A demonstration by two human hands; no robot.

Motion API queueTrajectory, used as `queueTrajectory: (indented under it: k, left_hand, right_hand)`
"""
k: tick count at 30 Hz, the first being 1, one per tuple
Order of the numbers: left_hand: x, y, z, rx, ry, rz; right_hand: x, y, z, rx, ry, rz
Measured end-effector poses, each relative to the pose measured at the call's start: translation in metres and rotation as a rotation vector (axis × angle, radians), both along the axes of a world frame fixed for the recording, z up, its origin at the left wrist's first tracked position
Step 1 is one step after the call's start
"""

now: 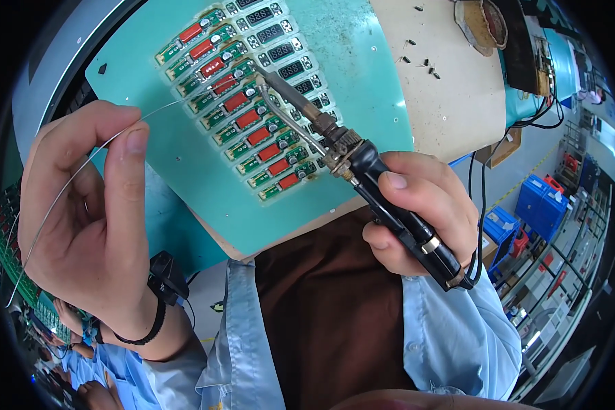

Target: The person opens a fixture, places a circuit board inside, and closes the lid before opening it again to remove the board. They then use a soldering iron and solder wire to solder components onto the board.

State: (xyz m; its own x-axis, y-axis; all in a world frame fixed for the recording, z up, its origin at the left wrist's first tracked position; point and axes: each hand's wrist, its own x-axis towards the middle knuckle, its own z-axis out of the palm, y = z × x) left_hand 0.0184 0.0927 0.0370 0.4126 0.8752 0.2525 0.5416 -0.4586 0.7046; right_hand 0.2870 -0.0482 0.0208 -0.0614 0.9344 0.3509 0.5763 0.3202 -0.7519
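My left hand [92,188] pinches a thin solder wire [162,107] between thumb and forefinger. The wire's front end reaches the row of small circuit boards [236,102], and its tail hangs down at the left. My right hand [430,205] is wrapped round a black soldering iron [379,188] with a thin metal tube along its shaft. The iron's tip rests at or just above the boards' upper middle; contact is unclear. Each board carries a red part and a round capacitor, beside dark digit displays [280,52]. The boards sit in a green plate [205,198].
A brown, worn pad [482,27] lies at the back right, near several loose clipped parts [430,70]. Black cables [484,198] hang beside my right hand. Blue crates [540,208] stand on the floor at right. Another person's hands [92,396] show at lower left.
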Motion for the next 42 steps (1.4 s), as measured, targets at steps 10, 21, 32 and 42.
queueTrajectory:
  k: [10, 21, 32, 42]
  left_hand:
    - [0.007, -0.006, -0.002, -0.010, 0.068, -0.003]
    - [0.011, -0.002, 0.005, 0.025, 0.105, -0.042]
    - [0.016, -0.001, 0.007, 0.021, 0.133, -0.053]
    - [0.006, -0.007, 0.008, 0.003, 0.006, 0.078]
  right_hand:
    - [0.001, -0.008, -0.006, -0.018, 0.023, -0.011]
    - [0.004, -0.004, -0.003, -0.029, -0.035, 0.068]
    - [0.004, -0.003, 0.002, -0.055, -0.032, 0.076]
    - [0.003, -0.006, 0.004, 0.020, -0.043, 0.072]
